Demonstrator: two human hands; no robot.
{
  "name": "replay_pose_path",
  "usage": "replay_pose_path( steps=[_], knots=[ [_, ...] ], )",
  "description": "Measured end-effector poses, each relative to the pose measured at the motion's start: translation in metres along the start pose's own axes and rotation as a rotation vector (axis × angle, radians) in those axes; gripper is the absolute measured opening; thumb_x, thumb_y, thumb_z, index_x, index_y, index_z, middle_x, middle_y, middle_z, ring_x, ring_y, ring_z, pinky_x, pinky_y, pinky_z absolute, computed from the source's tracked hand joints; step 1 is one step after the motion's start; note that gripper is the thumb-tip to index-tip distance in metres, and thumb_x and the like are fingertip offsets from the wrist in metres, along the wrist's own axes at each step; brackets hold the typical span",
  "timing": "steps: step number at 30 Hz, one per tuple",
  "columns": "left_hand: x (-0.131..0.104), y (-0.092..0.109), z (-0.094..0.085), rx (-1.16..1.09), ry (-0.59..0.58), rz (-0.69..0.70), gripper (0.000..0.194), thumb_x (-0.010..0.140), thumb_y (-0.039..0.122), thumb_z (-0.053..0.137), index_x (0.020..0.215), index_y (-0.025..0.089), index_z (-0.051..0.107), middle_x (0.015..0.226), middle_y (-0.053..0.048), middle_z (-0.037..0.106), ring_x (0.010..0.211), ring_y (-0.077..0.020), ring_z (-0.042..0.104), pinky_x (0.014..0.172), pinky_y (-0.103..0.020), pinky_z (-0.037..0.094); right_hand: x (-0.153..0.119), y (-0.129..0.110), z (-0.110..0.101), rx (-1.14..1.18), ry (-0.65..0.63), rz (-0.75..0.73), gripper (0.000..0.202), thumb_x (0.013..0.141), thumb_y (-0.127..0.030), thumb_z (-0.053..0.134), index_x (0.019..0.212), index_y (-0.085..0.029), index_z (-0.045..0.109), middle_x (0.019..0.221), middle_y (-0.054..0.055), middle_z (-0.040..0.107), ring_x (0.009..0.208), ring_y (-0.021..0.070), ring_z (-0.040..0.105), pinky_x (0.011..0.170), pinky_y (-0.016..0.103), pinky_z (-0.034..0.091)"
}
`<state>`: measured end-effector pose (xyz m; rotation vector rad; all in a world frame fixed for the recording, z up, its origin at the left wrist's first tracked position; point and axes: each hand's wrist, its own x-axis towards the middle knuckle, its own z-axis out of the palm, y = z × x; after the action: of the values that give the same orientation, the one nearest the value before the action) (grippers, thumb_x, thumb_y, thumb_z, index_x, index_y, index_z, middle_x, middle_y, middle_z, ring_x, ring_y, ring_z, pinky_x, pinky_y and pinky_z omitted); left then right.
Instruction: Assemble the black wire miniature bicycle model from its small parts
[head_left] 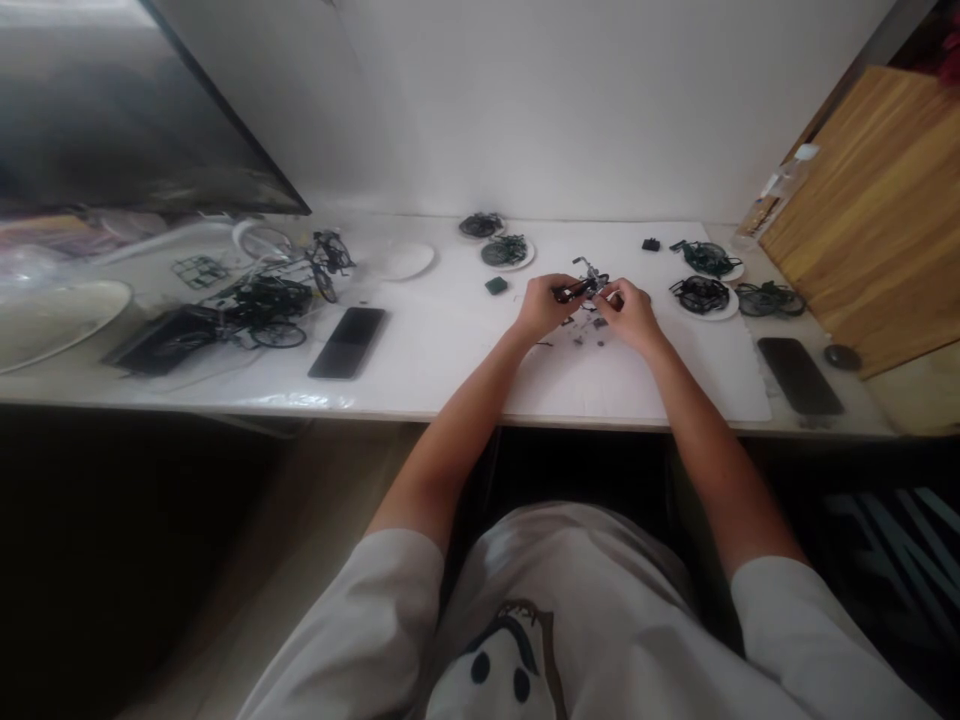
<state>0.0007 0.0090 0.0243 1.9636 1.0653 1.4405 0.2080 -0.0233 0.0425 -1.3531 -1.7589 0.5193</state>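
Note:
A small dark model bicycle point(592, 277), with its handlebars pointing up, is held between my two hands above the white sheet. My left hand point(547, 303) is closed around its left part. On the other side, the fingers of my right hand point(628, 312) pinch it near the front. The exact grip points are partly hidden by the fingers. Several tiny loose parts point(589, 335) lie on the sheet just below my hands. A small green block point(496, 286) rests to the left of my left hand.
Plates of dark and green bicycle parts point(508, 250) stand at the back; more parts point(702, 296) sit on plates at the right. Phones point(347, 343) lie on both sides. Several finished-looking model bicycles point(262, 305) crowd the left. A bottle point(776, 195) leans near a wooden board point(870, 220).

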Motion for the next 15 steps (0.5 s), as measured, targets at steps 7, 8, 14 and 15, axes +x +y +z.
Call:
replay_pose_path(
  steps=[7,8,14,15],
  knots=[
    [0.0005,-0.0054,0.0014,-0.026,-0.001,0.013,0.018,0.08,0.026,0.081,0.095,0.015,0.084,0.086,-0.008,0.08,0.066,-0.0124,0.059,0.066,-0.028,0.048,0.0029,0.0014,-0.0001,-0.014,0.026,-0.031,0.027,0.095,-0.048,0.07,0.087,-0.024,0.06,0.074,0.002,0.061,0.069,0.0197,0.053,0.074,0.036,0.043],
    [0.0005,-0.0063,0.0015,-0.026,-0.002,0.015,0.018,0.08,0.027,0.081,0.095,0.015,0.084,0.086,-0.008,0.08,0.066,-0.0124,0.059,0.065,-0.028,0.048,0.0037,0.0022,0.0001,-0.019,0.024,-0.046,0.029,0.097,-0.05,0.068,0.086,-0.024,0.061,0.075,0.003,0.062,0.071,0.0205,0.054,0.075,0.036,0.044],
    [0.0007,-0.0081,0.0011,-0.024,0.009,0.018,0.019,0.081,0.028,0.081,0.095,0.017,0.084,0.081,-0.006,0.078,0.065,-0.0123,0.057,0.064,-0.028,0.046,0.0037,0.001,-0.0001,-0.017,-0.017,-0.096,0.039,0.103,-0.054,0.054,0.09,-0.021,0.069,0.081,0.009,0.069,0.078,0.0243,0.06,0.081,0.039,0.046],
    [0.0006,-0.0074,0.0008,-0.021,0.011,0.013,0.018,0.081,0.028,0.081,0.095,0.016,0.084,0.081,-0.006,0.077,0.065,-0.0123,0.057,0.064,-0.028,0.046,0.003,0.0,-0.0003,-0.014,-0.009,-0.085,0.037,0.102,-0.053,0.056,0.091,-0.021,0.069,0.081,0.008,0.069,0.077,0.0237,0.059,0.08,0.039,0.046]
  ],
)
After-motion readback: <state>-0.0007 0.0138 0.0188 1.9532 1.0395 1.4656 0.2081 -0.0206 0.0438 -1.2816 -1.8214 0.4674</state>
